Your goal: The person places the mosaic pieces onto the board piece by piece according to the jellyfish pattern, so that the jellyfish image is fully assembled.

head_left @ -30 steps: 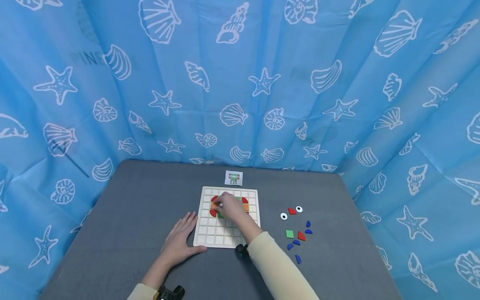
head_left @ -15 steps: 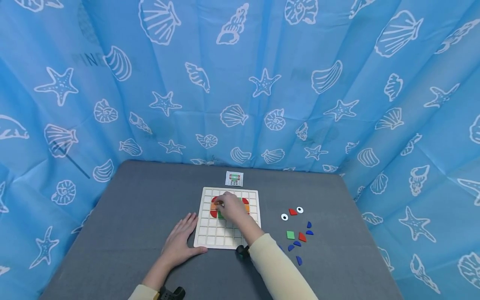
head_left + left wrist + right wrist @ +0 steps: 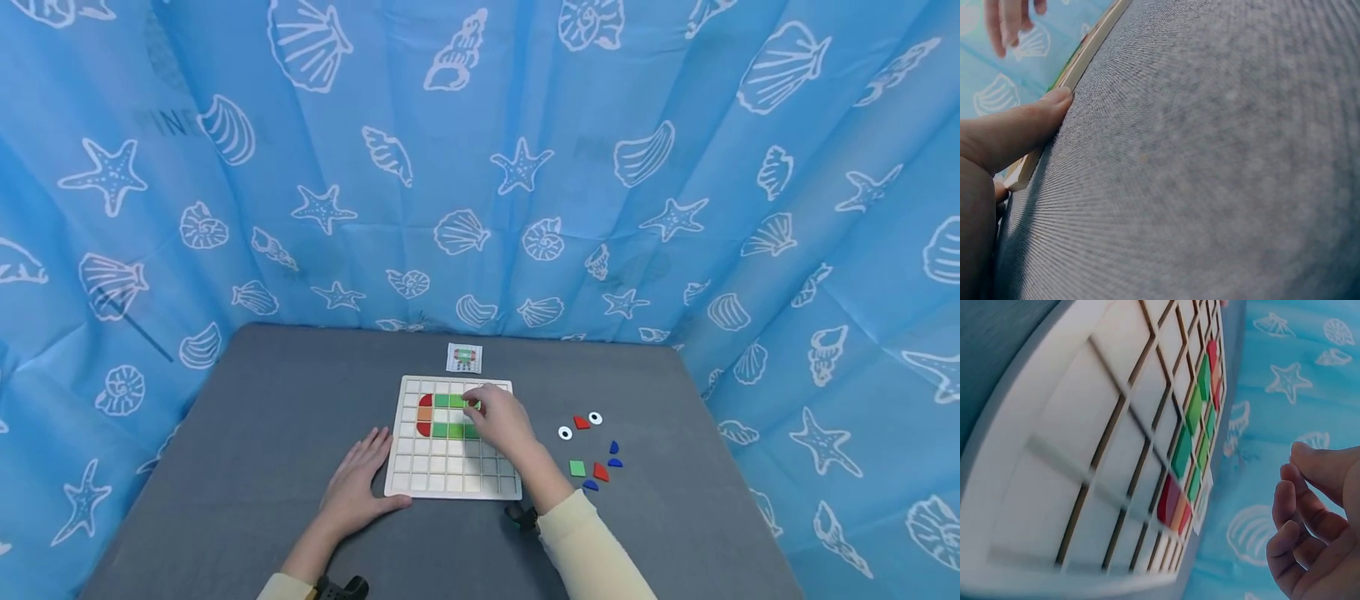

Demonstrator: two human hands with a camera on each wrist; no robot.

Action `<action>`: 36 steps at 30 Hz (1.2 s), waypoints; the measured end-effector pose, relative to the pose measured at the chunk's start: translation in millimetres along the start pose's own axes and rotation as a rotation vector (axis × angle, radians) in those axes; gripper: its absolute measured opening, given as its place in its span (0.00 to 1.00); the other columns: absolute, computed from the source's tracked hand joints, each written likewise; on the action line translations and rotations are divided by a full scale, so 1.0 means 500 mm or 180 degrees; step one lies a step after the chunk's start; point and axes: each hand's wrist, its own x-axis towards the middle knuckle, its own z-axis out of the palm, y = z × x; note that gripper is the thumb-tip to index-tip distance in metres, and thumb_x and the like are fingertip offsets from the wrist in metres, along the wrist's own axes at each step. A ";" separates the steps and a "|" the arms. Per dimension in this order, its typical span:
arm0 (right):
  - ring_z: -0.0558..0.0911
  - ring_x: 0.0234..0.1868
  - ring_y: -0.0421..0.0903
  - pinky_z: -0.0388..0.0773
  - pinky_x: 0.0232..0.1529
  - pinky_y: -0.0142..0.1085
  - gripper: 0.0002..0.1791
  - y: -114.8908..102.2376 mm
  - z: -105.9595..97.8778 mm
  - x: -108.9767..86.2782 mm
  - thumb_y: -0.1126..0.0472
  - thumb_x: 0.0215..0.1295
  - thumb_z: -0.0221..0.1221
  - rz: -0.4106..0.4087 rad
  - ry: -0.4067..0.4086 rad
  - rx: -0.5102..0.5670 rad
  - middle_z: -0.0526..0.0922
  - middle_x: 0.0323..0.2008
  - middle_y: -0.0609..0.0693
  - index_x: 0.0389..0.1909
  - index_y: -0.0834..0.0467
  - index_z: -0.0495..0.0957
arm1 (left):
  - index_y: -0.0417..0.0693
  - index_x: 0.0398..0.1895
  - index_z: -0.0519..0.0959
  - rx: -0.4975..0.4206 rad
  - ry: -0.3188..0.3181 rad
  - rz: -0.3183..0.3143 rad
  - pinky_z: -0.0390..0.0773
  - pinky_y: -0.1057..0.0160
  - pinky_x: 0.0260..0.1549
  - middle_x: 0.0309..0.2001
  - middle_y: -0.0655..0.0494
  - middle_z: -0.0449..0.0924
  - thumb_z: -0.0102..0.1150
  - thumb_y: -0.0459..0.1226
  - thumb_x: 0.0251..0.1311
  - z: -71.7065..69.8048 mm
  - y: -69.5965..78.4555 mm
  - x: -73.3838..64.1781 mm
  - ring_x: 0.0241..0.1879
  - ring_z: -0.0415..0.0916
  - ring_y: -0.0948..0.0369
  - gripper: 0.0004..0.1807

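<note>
"Red pieces [image 3: 425, 400] and an orange piece [image 3: 424, 413] now sit uncovered at the left end of the board [image 3: 438, 481]. What's moved on your screen?"

"Only the right hand [image 3: 501, 417]. I see it over the board's right end now, away from the left one, so I judge that the left end is settled and attention is on the other. Its fingers [image 3: 1284, 499] are curled, the thumb all but meeting the nearest; from this far off I can't tell whether something thin sits between."

"And the left hand [image 3: 356, 475]?"

"It hasn't budged. I have it flat on the bench [image 3: 322, 367], fingers straight, gripping nothing, at the board's left edge; in its wrist view the thumb [image 3: 1029, 125] touches the board."

"Count for me."

"On the board I get six green squares [image 3: 1194, 409] in two rows of three, four red pieces and two orange, one per end. Loose to its right lie one spare green square [image 3: 577, 468], two loose red pieces [image 3: 602, 472], two white eye discs [image 3: 565, 433] and three blue half-discs [image 3: 615, 462]; the right sleeve [image 3: 596, 546] covers where more blue showed a moment ago. Beyond the board, one picture card [image 3: 464, 358]."
</note>
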 end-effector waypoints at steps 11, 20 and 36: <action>0.78 0.30 0.40 0.75 0.28 0.32 0.12 0.086 -0.065 -0.081 0.60 0.62 0.70 0.0269 0.0428 -0.0024 0.84 0.35 0.45 0.46 0.54 0.87 | 0.46 0.78 0.60 -0.0039 -0.0056 0.0044 0.51 0.45 0.76 0.79 0.50 0.55 0.64 0.73 0.45 0.006 0.005 -0.005 0.80 0.48 0.50 0.63; 0.78 0.32 0.42 0.76 0.31 0.37 0.14 0.193 -0.118 -0.121 0.59 0.65 0.68 0.0666 0.0478 -0.0010 0.84 0.37 0.48 0.51 0.57 0.86 | 0.47 0.78 0.60 -0.0065 0.0028 0.0028 0.50 0.47 0.76 0.80 0.52 0.54 0.65 0.73 0.43 0.010 0.002 -0.007 0.80 0.48 0.51 0.63; 0.79 0.53 0.62 0.78 0.56 0.59 0.24 0.349 -0.141 -0.104 0.64 0.64 0.67 0.1394 -0.0224 -0.0202 0.79 0.53 0.66 0.60 0.65 0.79 | 0.46 0.78 0.60 -0.0029 0.0041 0.0064 0.51 0.44 0.76 0.79 0.50 0.55 0.66 0.72 0.44 -0.001 -0.001 -0.002 0.80 0.48 0.49 0.63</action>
